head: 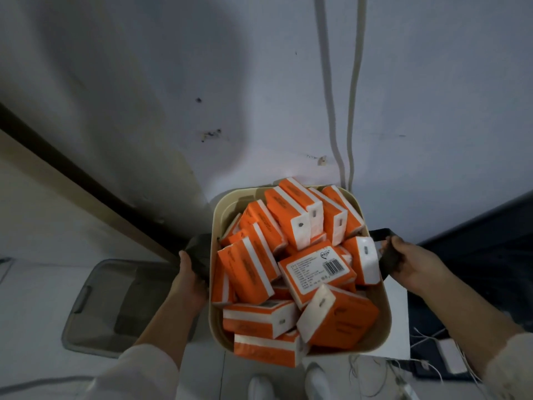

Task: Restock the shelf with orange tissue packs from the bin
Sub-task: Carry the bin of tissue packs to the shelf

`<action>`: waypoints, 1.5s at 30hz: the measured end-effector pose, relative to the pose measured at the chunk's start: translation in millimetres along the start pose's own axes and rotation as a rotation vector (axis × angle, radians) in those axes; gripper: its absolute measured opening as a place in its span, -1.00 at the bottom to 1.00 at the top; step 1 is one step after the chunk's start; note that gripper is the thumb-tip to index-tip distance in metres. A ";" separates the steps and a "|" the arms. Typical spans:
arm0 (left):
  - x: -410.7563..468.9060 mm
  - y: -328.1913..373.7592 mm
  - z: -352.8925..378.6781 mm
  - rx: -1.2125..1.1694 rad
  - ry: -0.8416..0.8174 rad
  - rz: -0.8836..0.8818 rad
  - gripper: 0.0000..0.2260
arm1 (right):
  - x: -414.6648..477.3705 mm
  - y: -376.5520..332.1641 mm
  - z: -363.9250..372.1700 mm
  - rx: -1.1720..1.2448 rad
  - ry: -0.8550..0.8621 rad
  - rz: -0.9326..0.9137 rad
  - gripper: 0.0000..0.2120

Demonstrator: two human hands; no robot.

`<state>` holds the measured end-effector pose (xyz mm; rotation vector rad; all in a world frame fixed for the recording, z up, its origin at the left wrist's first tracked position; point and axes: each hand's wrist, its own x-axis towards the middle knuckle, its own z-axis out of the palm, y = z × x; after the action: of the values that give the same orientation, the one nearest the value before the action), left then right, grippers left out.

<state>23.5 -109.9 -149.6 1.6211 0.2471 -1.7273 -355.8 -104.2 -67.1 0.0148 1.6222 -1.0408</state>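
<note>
At the bin's (385,313) side edges, the left hand (189,281) and right hand (412,264) are clamping fingers round its handles (378,235), while orange tissue packs (317,269) heaped inside are risking spilling over the near rim if it tilts.

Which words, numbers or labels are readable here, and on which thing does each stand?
White label on the face-up tissue pack: print lines, heart logo, barcode; all too small to read.
Dark lettering along the other orange tissue packs: blurred, unreadable.
No other text visible.
</note>
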 end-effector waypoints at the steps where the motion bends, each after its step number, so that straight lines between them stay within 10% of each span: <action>1: 1.8 2.5 -2.8 -0.028 0.014 0.037 -0.16 | -0.6 0.1 0.6 -0.001 0.007 0.000 -0.78; 17: -62.1 26.4 -1.9 0.515 -0.053 0.547 -0.85 | -43.7 -4.5 7.6 -0.240 -0.001 -0.102 -0.84; 45: -271.6 -32.0 -97.1 0.095 0.260 0.837 -0.82 | -164.0 -35.9 54.7 -0.250 -0.499 -0.185 -0.84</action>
<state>59.2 73.4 72.5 1.6745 -0.3598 -0.9019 -274.1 -78.4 87.3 -0.5307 1.2964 -0.8836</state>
